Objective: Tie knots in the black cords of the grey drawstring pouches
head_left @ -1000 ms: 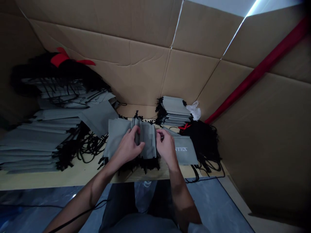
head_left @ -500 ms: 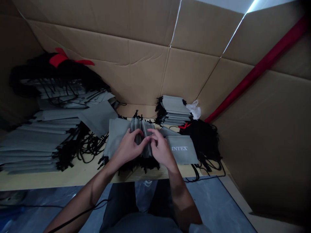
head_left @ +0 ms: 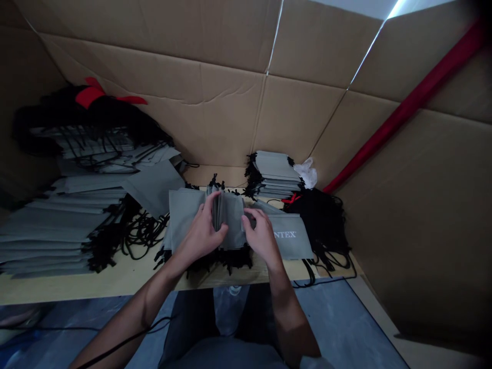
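Observation:
Grey fabric pouches with black cord ends stand bunched in front of me. My left hand (head_left: pixel 207 225) is wrapped round several upright pouches (head_left: pixel 219 207), thumb on the near side and fingers behind. My right hand (head_left: pixel 258 230) is curled at the right edge of the grey pouches (head_left: pixel 233 218), its thumb and forefinger close to that edge; whether it pinches one I cannot make out. Left of the bunch, a pouch (head_left: pixel 182 207) leans flat. Partly behind my right hand lies a grey pouch with white lettering (head_left: pixel 294 241).
Large stacks of grey pouches (head_left: pixel 49 225) fill the left of the wooden table (head_left: pixel 142 269). A smaller stack (head_left: pixel 273 163) stands at the back. Black cords (head_left: pixel 323 218) lie on the right. Cardboard walls (head_left: pixel 307 113) enclose the table, with a red strip (head_left: pixel 400 120) slanting across.
My right hand has moved slightly right, away from my left hand. The gap between them has widened, showing a flat pouch face. My left fingers have straightened a little round the upright pouches.

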The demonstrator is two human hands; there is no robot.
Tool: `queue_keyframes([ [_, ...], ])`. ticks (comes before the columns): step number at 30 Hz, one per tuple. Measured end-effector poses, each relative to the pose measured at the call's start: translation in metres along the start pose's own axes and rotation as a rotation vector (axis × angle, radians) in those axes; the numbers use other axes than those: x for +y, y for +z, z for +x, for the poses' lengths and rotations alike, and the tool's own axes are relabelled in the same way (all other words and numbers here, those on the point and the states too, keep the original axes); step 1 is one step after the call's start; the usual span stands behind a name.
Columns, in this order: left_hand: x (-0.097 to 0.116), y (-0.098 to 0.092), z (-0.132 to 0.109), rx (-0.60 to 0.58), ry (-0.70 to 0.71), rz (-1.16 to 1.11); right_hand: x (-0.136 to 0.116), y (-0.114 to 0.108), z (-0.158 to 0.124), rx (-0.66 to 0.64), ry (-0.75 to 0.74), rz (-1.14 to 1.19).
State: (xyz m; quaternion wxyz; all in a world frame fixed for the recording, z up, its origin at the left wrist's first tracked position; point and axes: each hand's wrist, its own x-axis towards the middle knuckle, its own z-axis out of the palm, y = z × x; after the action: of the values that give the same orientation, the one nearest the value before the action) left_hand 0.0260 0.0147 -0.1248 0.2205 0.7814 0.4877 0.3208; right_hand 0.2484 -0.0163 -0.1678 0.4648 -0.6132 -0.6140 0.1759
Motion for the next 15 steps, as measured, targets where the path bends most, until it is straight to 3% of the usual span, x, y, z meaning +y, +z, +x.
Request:
queue_keyframes([
  [8,-0.001,-0.002,0.0,-0.049,-0.023,0.043,-0.024,-0.008,-0.006,-0.058,-0.048,0.078],
  [15,0.005,-0.003,0.001,-0.006,-0.031,0.038,-0.052,-0.013,-0.019,-0.198,-0.085,0.217],
])
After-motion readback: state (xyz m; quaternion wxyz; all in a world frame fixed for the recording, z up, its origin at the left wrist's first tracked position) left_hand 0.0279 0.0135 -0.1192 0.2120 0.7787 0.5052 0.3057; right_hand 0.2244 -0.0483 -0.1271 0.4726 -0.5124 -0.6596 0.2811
